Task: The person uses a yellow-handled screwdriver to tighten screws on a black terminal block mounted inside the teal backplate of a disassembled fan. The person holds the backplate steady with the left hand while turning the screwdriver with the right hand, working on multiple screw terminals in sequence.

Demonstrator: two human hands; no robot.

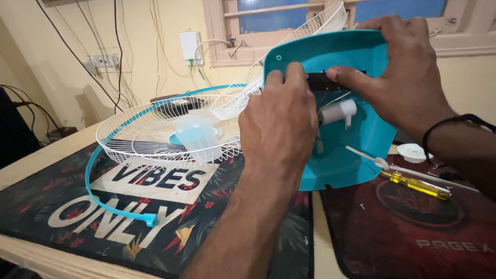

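Head view: your white wire grille (165, 129) lies flat on the dark printed mat (77, 206), and the teal housing (356, 139) stands tilted at its right edge. Right hand (408, 77) clamps the housing's top; left hand (279, 124) pinches the black part (320, 81) inside. Ease either grip and the housing likely tips onto the yellow screwdriver (416, 185). Loose wiring could snag your fingers.
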